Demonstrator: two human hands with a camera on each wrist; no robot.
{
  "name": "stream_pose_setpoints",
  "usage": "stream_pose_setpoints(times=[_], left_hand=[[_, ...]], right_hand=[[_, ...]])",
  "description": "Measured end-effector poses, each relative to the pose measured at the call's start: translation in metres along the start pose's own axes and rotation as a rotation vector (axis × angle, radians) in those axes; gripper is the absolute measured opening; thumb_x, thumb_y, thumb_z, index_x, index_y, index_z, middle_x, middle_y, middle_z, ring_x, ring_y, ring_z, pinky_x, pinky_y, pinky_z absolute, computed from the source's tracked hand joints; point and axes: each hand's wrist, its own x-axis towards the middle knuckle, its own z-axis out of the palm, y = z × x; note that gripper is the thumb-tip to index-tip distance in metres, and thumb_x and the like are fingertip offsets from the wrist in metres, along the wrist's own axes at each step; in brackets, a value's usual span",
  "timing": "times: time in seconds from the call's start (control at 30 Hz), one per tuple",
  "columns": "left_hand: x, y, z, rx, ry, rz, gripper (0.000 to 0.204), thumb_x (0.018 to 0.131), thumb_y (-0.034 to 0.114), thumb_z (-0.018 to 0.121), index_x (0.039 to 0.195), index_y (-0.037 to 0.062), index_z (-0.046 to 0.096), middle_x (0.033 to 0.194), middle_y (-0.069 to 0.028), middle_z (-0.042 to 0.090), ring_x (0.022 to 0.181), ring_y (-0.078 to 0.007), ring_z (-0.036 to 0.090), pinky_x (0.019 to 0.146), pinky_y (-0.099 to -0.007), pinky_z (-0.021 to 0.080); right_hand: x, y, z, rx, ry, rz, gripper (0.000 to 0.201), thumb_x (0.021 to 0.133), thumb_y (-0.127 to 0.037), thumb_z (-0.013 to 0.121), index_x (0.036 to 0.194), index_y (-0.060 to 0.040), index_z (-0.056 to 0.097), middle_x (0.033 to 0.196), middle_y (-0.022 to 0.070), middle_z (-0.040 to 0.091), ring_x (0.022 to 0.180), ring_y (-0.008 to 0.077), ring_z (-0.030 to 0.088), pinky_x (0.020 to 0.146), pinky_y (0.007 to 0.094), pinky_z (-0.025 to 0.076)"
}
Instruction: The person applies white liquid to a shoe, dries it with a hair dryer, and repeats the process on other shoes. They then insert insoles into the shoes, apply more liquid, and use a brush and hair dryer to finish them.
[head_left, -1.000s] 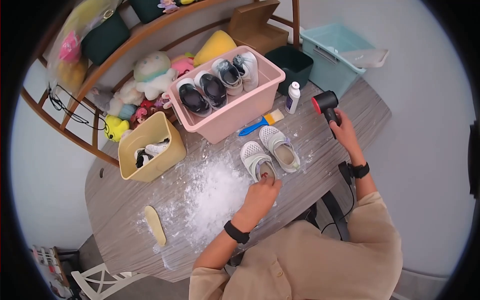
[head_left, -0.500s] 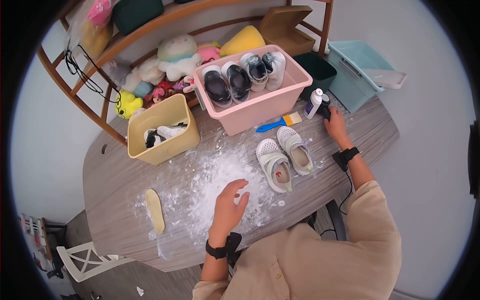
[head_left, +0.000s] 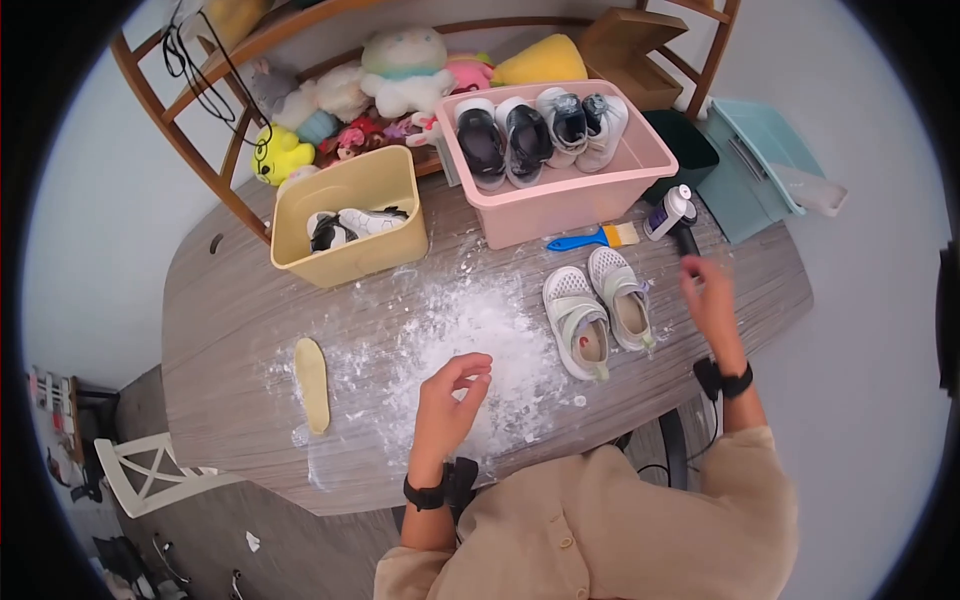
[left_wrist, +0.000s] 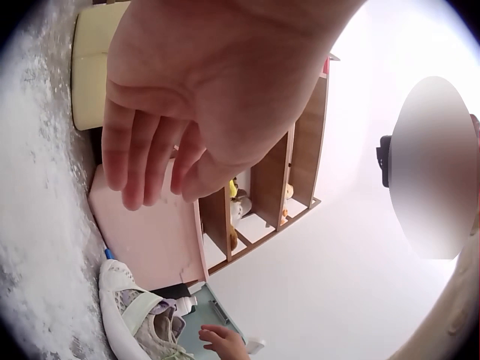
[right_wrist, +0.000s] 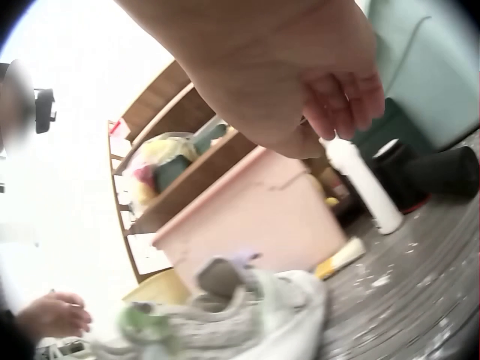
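Observation:
My left hand (head_left: 448,405) hovers over the spread of white powder (head_left: 465,330), its fingers loosely bent and holding nothing. My right hand (head_left: 712,300), blurred, is off the table's right side with nothing in it. Just beyond it lies a black hair dryer (head_left: 686,238), beside a white bottle (head_left: 668,213); both also show in the right wrist view. Between my hands stand two pale children's shoes (head_left: 578,322), side by side, toes pointing away from me. Past their toes lies a blue-handled brush (head_left: 590,239). A yellowish insole (head_left: 312,385) lies left of the powder.
A pink bin (head_left: 560,208) with several shoes stands at the back, next to a yellow bin (head_left: 350,265) holding black-and-white shoes. Dark green (head_left: 690,150) and teal (head_left: 740,190) bins are at back right. Plush toys (head_left: 405,65) fill the shelf behind.
My left hand has left the shoe and drawn back leftward over the powder. The right hand has set the hair dryer down beside the bottle, let go and pulled back toward me.

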Motion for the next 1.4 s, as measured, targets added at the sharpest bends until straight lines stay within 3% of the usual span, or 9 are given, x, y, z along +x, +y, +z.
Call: stream_pose_setpoints(times=[0.03, 0.1, 0.3, 0.6, 0.7, 0.83, 0.93, 1.13, 1.4], left_hand=[[0.000, 0.000, 0.000, -0.026, 0.002, -0.002, 0.019, 0.086, 0.003, 0.060, 0.105, 0.0006, 0.062, 0.098, -0.0100, 0.067, 0.090, -0.0163, 0.065, 0.077, -0.0283, 0.052], [0.005, 0.001, -0.001, -0.071, 0.003, -0.006, 0.019, 0.087, 0.003, 0.060, 0.105, 0.0013, 0.063, 0.098, -0.0088, 0.067, 0.090, -0.0156, 0.065, 0.078, -0.0281, 0.051], [0.010, 0.010, -0.009, -0.127, -0.062, 0.006, 0.017, 0.089, 0.002, 0.056, 0.106, -0.0016, 0.060, 0.103, -0.0089, 0.065, 0.095, -0.0156, 0.063, 0.084, -0.0284, 0.049], [0.042, -0.022, -0.035, -0.528, -0.046, -0.063, 0.018, 0.090, 0.008, 0.057, 0.106, 0.0004, 0.059, 0.100, -0.0104, 0.066, 0.089, -0.0165, 0.064, 0.072, -0.0268, 0.049], [0.055, -0.040, -0.036, -0.615, -0.034, -0.097, 0.020, 0.092, 0.010, 0.055, 0.108, 0.0002, 0.058, 0.100, -0.0127, 0.066, 0.088, -0.0191, 0.065, 0.073, -0.0278, 0.050], [0.063, -0.067, -0.028, -0.702, -0.017, -0.156, 0.021, 0.092, 0.011, 0.055, 0.110, 0.0003, 0.057, 0.100, -0.0126, 0.066, 0.089, -0.0190, 0.065, 0.072, -0.0279, 0.051], [0.052, -0.084, -0.025, -0.799, -0.023, -0.193, 0.023, 0.092, 0.012, 0.056, 0.111, 0.0008, 0.057, 0.101, -0.0126, 0.066, 0.089, -0.0185, 0.065, 0.072, -0.0280, 0.050], [0.046, -0.089, -0.018, -0.861, -0.050, -0.204, 0.025, 0.091, 0.013, 0.057, 0.112, 0.0006, 0.056, 0.102, -0.0126, 0.065, 0.091, -0.0187, 0.064, 0.073, -0.0282, 0.050], [0.046, -0.086, -0.017, -0.764, -0.053, -0.215, 0.027, 0.090, 0.015, 0.060, 0.112, 0.0000, 0.056, 0.101, -0.0123, 0.066, 0.090, -0.0186, 0.064, 0.074, -0.0288, 0.050]], right_hand=[[-0.012, -0.031, -0.006, 0.074, -0.136, 0.014, 0.025, 0.077, -0.008, 0.065, 0.101, -0.0005, 0.062, 0.100, 0.0167, 0.062, 0.093, 0.0359, 0.057, 0.081, 0.0409, 0.046], [-0.031, -0.065, -0.006, 0.085, -0.268, -0.274, 0.027, 0.077, -0.009, 0.066, 0.102, -0.0013, 0.061, 0.104, 0.0174, 0.061, 0.097, 0.0355, 0.056, 0.084, 0.0410, 0.046], [-0.050, -0.080, 0.010, 0.042, -0.481, -0.317, 0.038, 0.076, -0.005, 0.063, 0.113, -0.0024, 0.056, 0.105, 0.0179, 0.059, 0.102, 0.0367, 0.053, 0.087, 0.0421, 0.044], [-0.060, -0.094, 0.014, -0.015, -0.536, -0.248, 0.051, 0.075, 0.004, 0.059, 0.124, -0.0104, 0.053, 0.091, 0.0181, 0.058, 0.086, 0.0380, 0.055, 0.078, 0.0431, 0.046], [-0.065, -0.102, 0.009, -0.109, -0.611, -0.263, 0.054, 0.075, 0.002, 0.059, 0.126, -0.0125, 0.052, 0.093, 0.0145, 0.057, 0.088, 0.0343, 0.055, 0.077, 0.0422, 0.047], [-0.075, -0.107, 0.012, -0.163, -0.645, -0.333, 0.057, 0.075, -0.013, 0.069, 0.128, -0.0168, 0.051, 0.094, 0.0117, 0.053, 0.092, 0.0296, 0.054, 0.077, 0.0407, 0.047], [-0.077, -0.118, 0.014, -0.237, -0.635, -0.328, 0.058, 0.072, -0.020, 0.074, 0.126, -0.0153, 0.053, 0.096, 0.0142, 0.054, 0.091, 0.0324, 0.055, 0.077, 0.0415, 0.047], [-0.076, -0.125, 0.029, -0.330, -0.616, -0.269, 0.041, 0.079, -0.039, 0.068, 0.110, -0.0134, 0.059, 0.088, 0.0140, 0.055, 0.082, 0.0321, 0.059, 0.066, 0.0408, 0.050], [-0.044, -0.110, 0.016, -0.191, -0.521, -0.251, 0.033, 0.084, -0.035, 0.064, 0.098, -0.0063, 0.062, 0.077, 0.0151, 0.059, 0.065, 0.0308, 0.060, 0.057, 0.0393, 0.048]])
